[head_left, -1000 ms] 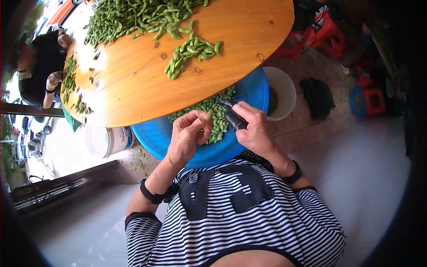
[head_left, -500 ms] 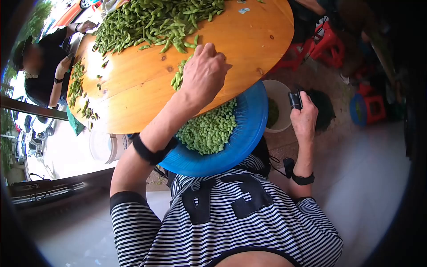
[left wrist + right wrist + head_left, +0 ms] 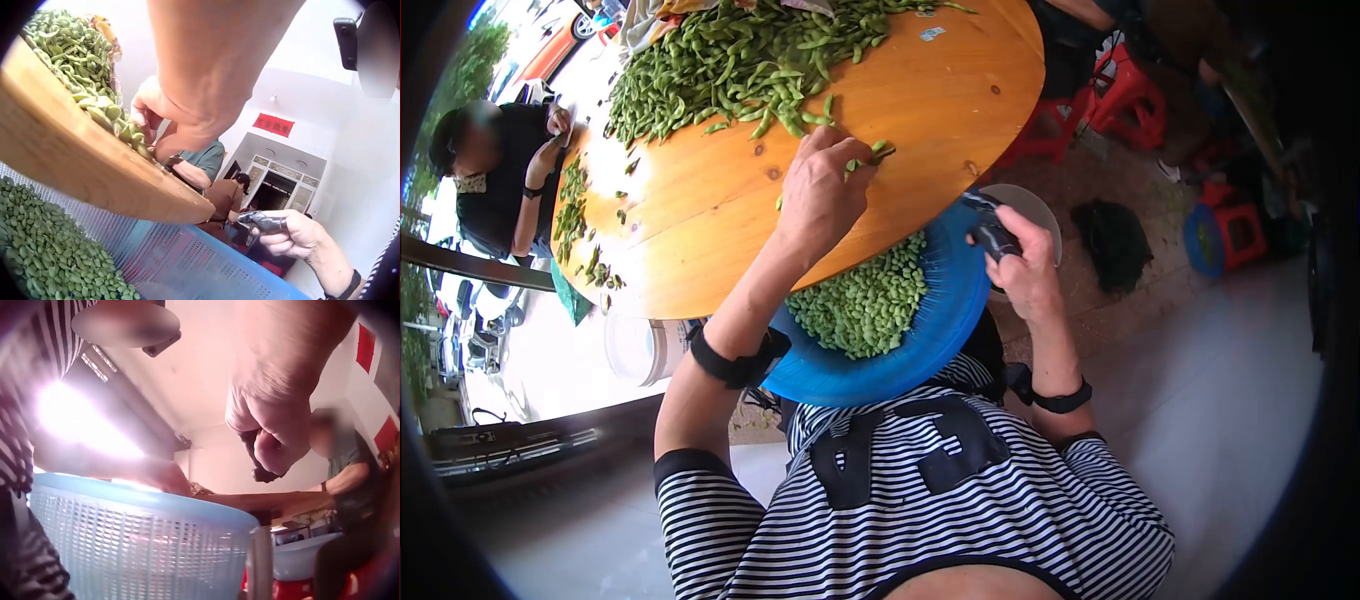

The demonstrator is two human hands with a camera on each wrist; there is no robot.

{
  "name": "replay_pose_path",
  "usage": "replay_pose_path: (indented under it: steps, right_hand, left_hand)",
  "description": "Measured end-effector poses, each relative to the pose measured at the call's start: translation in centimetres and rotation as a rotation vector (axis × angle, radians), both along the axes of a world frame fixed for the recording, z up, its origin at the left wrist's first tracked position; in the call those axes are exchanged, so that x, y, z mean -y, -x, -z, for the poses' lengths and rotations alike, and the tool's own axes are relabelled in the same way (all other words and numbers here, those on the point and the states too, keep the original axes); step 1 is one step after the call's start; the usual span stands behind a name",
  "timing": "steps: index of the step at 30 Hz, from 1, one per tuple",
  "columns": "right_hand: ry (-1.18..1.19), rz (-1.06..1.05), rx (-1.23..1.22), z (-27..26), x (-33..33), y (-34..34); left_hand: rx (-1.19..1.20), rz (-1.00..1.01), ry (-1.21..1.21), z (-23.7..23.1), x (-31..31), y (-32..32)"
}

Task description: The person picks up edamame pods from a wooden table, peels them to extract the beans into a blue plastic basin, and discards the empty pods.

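In the head view, the left hand point(image 3: 825, 195) bends its fingers over pods point(image 3: 878, 153) on the table point(image 3: 690, 225), near centre; whether they pinch any cannot be told. Right of centre, the right hand point(image 3: 1032, 270) curls round a black tool point(image 3: 997, 238). More pods heap at upper left; beans point(image 3: 865, 310) lie in the basket point(image 3: 962, 300), at centre.

Red stool point(image 3: 1128, 102) near dark bundle point(image 3: 1112, 245); orange car point(image 3: 550, 52); red sign point(image 3: 274, 125).
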State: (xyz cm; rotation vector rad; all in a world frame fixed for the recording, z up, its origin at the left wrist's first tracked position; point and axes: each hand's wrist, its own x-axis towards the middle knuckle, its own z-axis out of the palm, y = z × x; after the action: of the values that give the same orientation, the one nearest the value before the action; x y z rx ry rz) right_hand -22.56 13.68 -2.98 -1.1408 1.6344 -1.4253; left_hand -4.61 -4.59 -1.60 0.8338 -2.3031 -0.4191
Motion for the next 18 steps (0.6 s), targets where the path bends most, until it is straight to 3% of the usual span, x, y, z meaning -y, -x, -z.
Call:
replay_pose_path:
  steps: [1,3,4,6,10,12,14,18]
  right_hand:
    - [-0.041,-0.007,-0.003,-0.8,0.6,-0.9]
    - [0.003,-0.124,0.249,-1.4,1.4,-2.1]
    - [0.03,-0.183,0.449,-1.6,1.6,-2.8]
    - [0.045,-0.267,0.53,-1.5,2.0,-3.7]
    - [-0.028,-0.356,0.726,-2.2,1.9,-5.0]
    - [-0.033,-0.361,0.755,-1.9,1.6,-5.0]
    - [-0.022,-0.459,0.816,-1.3,1.3,-4.6]
    - [0.011,-0.482,0.827,-1.1,1.0,-4.5]
  left_hand:
    - [-0.002,0.002,-0.004,-0.9,-0.9,-0.3]
    - [-0.109,0.067,-0.47,-2.5,-2.8,-1.3]
    - [-0.108,0.063,-0.472,-2.3,-3.6,-1.8]
    - [-0.305,0.232,-0.92,-1.8,-5.3,-2.8]
    - [-0.373,0.136,-1.139,-0.6,-7.5,-3.7]
    - [-0.389,0.114,-1.087,0.5,-8.2,-3.9]
    - [-0.393,0.026,-0.801,1.2,-9.0,-3.6]
    - [-0.374,-0.025,-0.63,1.4,-9.7,-3.1]
